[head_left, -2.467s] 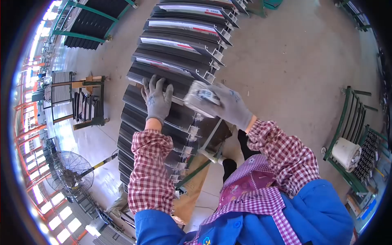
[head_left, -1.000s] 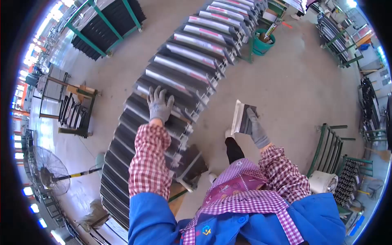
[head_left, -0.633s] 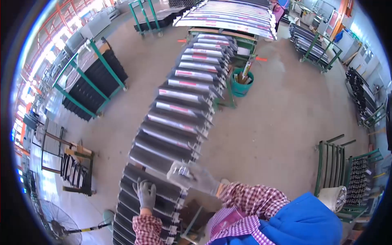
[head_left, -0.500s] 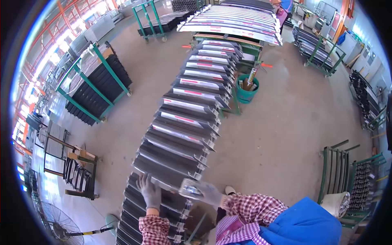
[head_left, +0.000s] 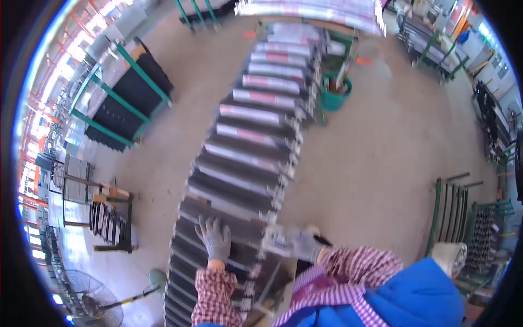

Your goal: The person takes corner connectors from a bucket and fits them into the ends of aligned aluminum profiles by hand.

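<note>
A long row of dark metal profiles (head_left: 229, 213) runs away from me, laid side by side with pale fittings at their right ends. My left hand (head_left: 217, 240), in a grey glove, lies on the near profiles with its fingers spread. At the right ends of the profiles is my right hand (head_left: 306, 245), also gloved and closed around a small silver-white object (head_left: 277, 241). Motion blur hides what kind of object it is. Farther along the row, the profiles carry white strips (head_left: 252, 113) with red marks.
A green bucket (head_left: 336, 99) with tubes stands right of the row. Green-framed carts (head_left: 121, 103) holding dark profiles stand to the left, and a rack (head_left: 450, 212) to the right. A fan (head_left: 90, 297) is at lower left. Another table (head_left: 310, 10) bears white-faced strips at the back.
The view has tipped down, so the surroundings sit higher. My left hand rests nearer along the row, below the gap. My right hand, still holding the silver-white object, has shifted right.
</note>
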`<move>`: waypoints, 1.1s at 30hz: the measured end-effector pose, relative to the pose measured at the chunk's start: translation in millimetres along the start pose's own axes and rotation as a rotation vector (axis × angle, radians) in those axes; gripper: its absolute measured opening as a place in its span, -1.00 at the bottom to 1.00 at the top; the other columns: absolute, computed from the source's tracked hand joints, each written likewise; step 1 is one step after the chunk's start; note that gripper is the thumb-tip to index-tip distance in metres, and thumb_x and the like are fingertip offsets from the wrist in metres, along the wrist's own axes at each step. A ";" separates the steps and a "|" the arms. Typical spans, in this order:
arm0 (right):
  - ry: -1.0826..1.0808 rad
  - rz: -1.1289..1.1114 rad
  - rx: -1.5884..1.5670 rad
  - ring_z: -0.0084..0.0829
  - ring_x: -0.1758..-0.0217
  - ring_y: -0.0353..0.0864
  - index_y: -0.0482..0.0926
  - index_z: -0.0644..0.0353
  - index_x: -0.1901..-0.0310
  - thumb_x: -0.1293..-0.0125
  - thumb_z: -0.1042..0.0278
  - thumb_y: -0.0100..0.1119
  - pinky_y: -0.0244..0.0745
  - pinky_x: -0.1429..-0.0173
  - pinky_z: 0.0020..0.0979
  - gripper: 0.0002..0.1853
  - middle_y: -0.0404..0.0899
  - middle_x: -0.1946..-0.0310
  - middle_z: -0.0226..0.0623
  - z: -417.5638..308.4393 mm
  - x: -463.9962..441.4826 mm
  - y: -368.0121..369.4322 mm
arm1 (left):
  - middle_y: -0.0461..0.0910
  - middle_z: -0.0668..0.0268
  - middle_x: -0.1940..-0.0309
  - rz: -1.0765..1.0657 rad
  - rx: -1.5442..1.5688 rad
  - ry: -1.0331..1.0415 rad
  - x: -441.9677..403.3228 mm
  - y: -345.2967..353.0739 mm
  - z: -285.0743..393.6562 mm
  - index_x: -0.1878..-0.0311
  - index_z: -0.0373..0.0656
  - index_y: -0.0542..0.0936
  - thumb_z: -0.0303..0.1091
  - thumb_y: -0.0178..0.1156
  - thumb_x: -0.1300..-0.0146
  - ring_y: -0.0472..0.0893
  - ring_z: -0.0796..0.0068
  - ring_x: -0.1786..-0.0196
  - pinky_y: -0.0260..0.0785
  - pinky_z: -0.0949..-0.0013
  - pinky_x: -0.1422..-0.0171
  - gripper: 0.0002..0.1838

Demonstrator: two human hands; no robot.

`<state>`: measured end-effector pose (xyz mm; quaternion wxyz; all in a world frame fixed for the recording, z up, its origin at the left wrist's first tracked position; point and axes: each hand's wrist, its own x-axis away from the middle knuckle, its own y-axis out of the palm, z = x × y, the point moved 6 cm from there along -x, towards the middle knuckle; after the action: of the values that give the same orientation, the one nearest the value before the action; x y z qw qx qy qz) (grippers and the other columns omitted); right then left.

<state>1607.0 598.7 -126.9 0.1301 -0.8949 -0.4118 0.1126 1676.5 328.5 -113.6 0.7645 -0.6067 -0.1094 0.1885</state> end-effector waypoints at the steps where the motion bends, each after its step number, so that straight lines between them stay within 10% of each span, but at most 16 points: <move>1: 0.077 -0.044 -0.193 -0.22 -0.21 0.67 0.57 0.16 -0.30 -0.37 0.34 0.30 0.59 -0.29 -0.34 -0.53 0.64 -0.21 -0.12 2.6 0.9 -6.4 | 0.47 0.06 -0.28 0.044 -0.015 0.056 3.4 5.0 -7.0 -0.17 -0.14 0.60 -0.12 0.15 -0.35 0.11 -0.21 -0.60 -0.24 -0.42 -0.61 -0.58; 7: 0.167 0.250 0.163 -0.05 0.03 0.67 0.60 0.23 -0.14 -0.27 0.34 0.40 0.55 -0.03 -0.23 -0.59 0.63 0.05 -0.03 -14.9 -39.3 -76.6 | 0.52 0.07 -0.28 0.196 0.065 0.097 -58.8 -25.7 37.6 -0.20 -0.19 0.59 -0.14 0.23 -0.37 0.28 -0.03 -0.53 -0.13 -0.20 -0.63 -0.56; 11: -0.148 0.394 0.134 -0.05 0.05 0.66 0.61 0.19 -0.14 -0.24 0.36 0.42 0.54 -0.04 -0.24 -0.57 0.62 0.07 -0.05 -54.9 -76.4 -93.9 | 0.40 0.07 -0.44 0.132 -0.014 0.187 -99.7 8.3 71.1 -0.43 -0.10 0.45 -0.03 0.16 -0.42 0.23 -0.02 -0.58 -0.17 -0.18 -0.67 -0.41; 31: 0.326 0.064 0.368 -0.05 -0.06 0.70 0.56 0.14 -0.28 -0.38 0.14 0.34 0.57 -0.12 -0.20 -0.51 0.68 -0.02 -0.04 64.7 -2.9 -58.5 | 0.40 0.04 -0.40 -0.025 -0.007 0.185 -74.3 36.9 37.6 -0.41 -0.18 0.43 -0.13 0.12 -0.36 0.29 -0.03 -0.51 -0.31 -0.37 -0.65 -0.40; 33: 0.146 0.290 0.112 -0.10 -0.03 0.71 0.57 0.15 -0.24 -0.39 0.15 0.32 0.57 -0.11 -0.19 -0.54 0.69 0.00 -0.07 34.7 -30.7 -90.7 | 0.40 0.04 -0.40 0.036 0.124 0.085 -86.0 33.7 37.2 -0.43 -0.19 0.40 -0.11 0.19 -0.36 0.31 -0.05 -0.49 -0.23 -0.30 -0.65 -0.37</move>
<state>1512.6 636.9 -127.2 0.1918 -0.9421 -0.2609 0.0876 1578.7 331.8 -132.1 0.8011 -0.5673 -0.0543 0.1827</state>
